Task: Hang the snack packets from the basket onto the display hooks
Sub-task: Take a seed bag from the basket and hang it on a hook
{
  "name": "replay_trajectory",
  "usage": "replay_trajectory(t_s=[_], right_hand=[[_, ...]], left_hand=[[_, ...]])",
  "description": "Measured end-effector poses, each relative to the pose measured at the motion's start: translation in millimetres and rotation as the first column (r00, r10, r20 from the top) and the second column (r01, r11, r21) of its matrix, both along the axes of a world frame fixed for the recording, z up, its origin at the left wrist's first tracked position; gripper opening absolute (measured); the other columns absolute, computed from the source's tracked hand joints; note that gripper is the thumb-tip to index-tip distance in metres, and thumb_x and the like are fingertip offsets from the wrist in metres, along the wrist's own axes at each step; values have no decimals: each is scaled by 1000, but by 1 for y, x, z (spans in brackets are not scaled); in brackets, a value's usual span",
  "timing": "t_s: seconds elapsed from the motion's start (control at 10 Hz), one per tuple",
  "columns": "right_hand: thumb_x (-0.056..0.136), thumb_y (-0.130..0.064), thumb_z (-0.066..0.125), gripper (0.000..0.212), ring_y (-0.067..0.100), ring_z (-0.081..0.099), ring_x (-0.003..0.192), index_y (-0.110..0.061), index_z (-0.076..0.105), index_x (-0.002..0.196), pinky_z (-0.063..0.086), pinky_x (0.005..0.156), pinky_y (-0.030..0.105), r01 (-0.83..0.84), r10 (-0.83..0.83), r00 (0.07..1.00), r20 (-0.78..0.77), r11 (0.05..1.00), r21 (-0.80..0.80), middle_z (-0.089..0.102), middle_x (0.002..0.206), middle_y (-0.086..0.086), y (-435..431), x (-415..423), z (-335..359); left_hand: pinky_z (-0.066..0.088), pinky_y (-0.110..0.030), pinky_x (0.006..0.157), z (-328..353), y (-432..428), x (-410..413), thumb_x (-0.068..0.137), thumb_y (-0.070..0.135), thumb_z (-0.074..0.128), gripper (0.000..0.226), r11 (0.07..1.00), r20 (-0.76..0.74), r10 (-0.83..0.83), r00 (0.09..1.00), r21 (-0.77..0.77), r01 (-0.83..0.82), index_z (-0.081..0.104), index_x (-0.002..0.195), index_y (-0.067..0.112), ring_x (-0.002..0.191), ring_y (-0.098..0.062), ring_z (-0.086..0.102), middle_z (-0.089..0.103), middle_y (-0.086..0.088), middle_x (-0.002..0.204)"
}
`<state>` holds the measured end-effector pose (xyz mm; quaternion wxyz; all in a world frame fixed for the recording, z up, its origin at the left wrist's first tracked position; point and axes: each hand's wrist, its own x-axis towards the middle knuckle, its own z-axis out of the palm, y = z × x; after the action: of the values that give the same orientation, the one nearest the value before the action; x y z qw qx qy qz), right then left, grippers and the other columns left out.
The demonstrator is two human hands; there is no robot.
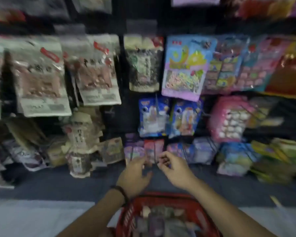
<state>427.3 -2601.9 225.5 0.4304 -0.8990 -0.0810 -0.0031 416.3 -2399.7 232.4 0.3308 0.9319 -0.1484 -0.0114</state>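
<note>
The view is blurred by motion. A red basket (193, 202) stands on the floor at the bottom middle, with several snack packets (158, 219) lying in it. Both hands reach out above it toward the lowest row of hanging packets. My left hand (135, 175) has its fingers spread and nothing in it. My right hand (174, 168) has its fingers curled loosely, with thumb and forefinger close together; no packet shows in it. Right in front of the fingertips hang small red and purple packets (152, 149) on the bottom hooks.
A dark display wall fills the view. Grey and brown packets (41, 77) hang at left, a dark green pack (143, 64) in the middle, colourful candy packs (184, 67) and a pink pack (229, 118) at right. Blue packs (152, 115) hang mid-height. Green packs (284, 156) crowd the lower right.
</note>
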Motion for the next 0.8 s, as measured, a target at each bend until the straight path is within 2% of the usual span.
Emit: replay_trajectory(t_s=[0.1, 0.2, 0.3, 0.4, 0.5, 0.6, 0.7, 0.8], right_hand=[[97, -15, 74, 19, 8, 69, 83, -28, 68, 109, 56, 82, 29, 41, -46, 979, -197, 999, -27, 71, 91, -10, -42, -50, -85], [103, -18, 69, 9, 18, 71, 101, -17, 70, 112, 49, 81, 27, 89, -120, 914, -389, 991, -95, 74, 106, -3, -72, -95, -155], [104, -19, 67, 13, 18, 66, 104, -13, 73, 115, 47, 76, 20, 155, -218, 840, -497, 974, -165, 69, 105, -7, -95, -123, -212], [103, -26, 69, 25, 22, 72, 100, -17, 76, 125, 54, 81, 30, 91, -260, 848, -462, 930, -357, 74, 107, -3, -112, -148, -261], [112, -34, 55, 27, 16, 64, 83, -15, 74, 113, 44, 66, 25, -104, -118, 882, -456, 896, -433, 73, 96, 6, -116, -163, -285], [117, -24, 33, 39, 16, 59, 56, -7, 57, 91, 53, 56, 28, 375, -112, 721, -684, 893, 249, 61, 68, 6, -114, -163, -309], [105, -47, 47, 49, 34, 71, 110, -14, 67, 135, 61, 96, 46, -299, 144, 861, -488, 919, -256, 73, 124, 16, -114, -168, -340], [93, -43, 59, 70, 36, 54, 142, -29, 47, 160, 47, 117, 43, -337, -22, 711, -703, 867, -367, 55, 158, 13, -101, -155, -321]], left_hand=[[51, -36, 87, -77, -22, -23, 91, 35, 63, 23, 992, -150, -60, 987, 100, 75, 69, 108, 20, 99, -24, 65, 67, -2, 109], [49, -32, 86, -140, -43, -44, 91, 26, 67, 15, 978, -286, -90, 954, 153, 139, 72, 101, 16, 98, -29, 67, 71, -7, 102], [36, -23, 77, -195, -61, -52, 98, 16, 67, 7, 972, -434, -114, 894, 138, 191, 70, 104, 16, 94, -23, 61, 65, 4, 97], [48, -32, 81, -238, -75, -51, 96, 42, 64, 12, 975, -612, -60, 789, 133, 177, 62, 99, 31, 97, -21, 60, 62, 4, 105], [54, -38, 92, -270, -88, -49, 98, 52, 63, 31, 986, -752, 57, 656, 147, 83, 66, 103, 21, 101, -26, 64, 62, -1, 113], [58, -42, 99, -293, -93, -52, 97, 51, 70, 35, 976, -901, 162, 402, 87, -198, 70, 111, 19, 111, -30, 69, 71, -9, 121], [53, -34, 88, -300, -98, -52, 102, 44, 67, 38, 936, -962, 154, 223, 70, -345, 67, 122, 11, 95, -26, 69, 73, -13, 108], [51, -39, 103, -304, -104, -48, 103, 43, 65, 52, 924, -979, 131, 158, 63, -378, 62, 142, 9, 119, -29, 66, 69, -7, 132]])
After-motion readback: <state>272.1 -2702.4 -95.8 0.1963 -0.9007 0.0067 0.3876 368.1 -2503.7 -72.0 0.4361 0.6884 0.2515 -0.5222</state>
